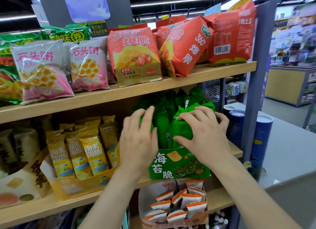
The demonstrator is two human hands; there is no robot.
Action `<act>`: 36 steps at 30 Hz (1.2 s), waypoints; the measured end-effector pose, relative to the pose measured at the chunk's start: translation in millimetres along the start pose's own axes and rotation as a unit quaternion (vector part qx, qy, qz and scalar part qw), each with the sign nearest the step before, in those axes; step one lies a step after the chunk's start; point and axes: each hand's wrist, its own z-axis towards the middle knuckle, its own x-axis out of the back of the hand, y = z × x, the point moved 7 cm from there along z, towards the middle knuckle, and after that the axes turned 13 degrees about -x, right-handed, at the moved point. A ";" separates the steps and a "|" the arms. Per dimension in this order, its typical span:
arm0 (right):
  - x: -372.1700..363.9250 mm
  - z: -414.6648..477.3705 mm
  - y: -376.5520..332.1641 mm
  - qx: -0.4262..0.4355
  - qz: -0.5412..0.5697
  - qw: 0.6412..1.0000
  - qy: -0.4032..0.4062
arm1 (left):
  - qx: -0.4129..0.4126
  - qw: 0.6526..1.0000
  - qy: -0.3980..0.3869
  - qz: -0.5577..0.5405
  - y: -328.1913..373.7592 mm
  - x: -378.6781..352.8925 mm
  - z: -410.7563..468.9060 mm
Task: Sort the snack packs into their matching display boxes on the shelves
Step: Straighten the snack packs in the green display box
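head view: both hands are in the green box point(179, 167) at the right end of the middle shelf point(237, 151). the green packs point(162, 127) stand upright in it, crowded together, tops fanned out.

the left hand point(138, 139) lies over the packs on the left of the box, fingers spread and nearly straight, pressing rather than holding. the right hand point(205, 136) is curled round one green pack point(181, 131) at the front right, thumb low on its face and fingers over its top.

next to it on the left, yellow packs point(82, 153) fill a yellow box point(75, 187). orange and white packs point(177, 204) sit in a box on the shelf below. red bags point(135, 56) and pink bags point(41, 71) line the top shelf, and blue tubes point(261, 139) stand off to the right.

the green packs look light, with a thin glossy wrapper that is probably slippery and crackly, and crisp contents that would break under a hard squeeze. i would take one across its flat faces near the middle, or by the sealed top edge, and slide it down between its neighbours while the other hand holds the row back.
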 end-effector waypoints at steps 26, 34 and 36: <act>-8.7 1.6 -17.6 0.035 -0.046 0.998 0.024 | 0.008 0.991 0.003 -0.136 -12.8 -18.8 -0.7; -0.6 -43.8 8.5 0.010 0.076 0.993 0.091 | 0.067 0.990 -0.001 -0.123 -8.3 -9.3 -13.5; -4.1 -59.3 39.9 -0.060 0.146 0.982 0.105 | 0.091 0.989 -0.011 -0.114 1.7 -3.8 -32.0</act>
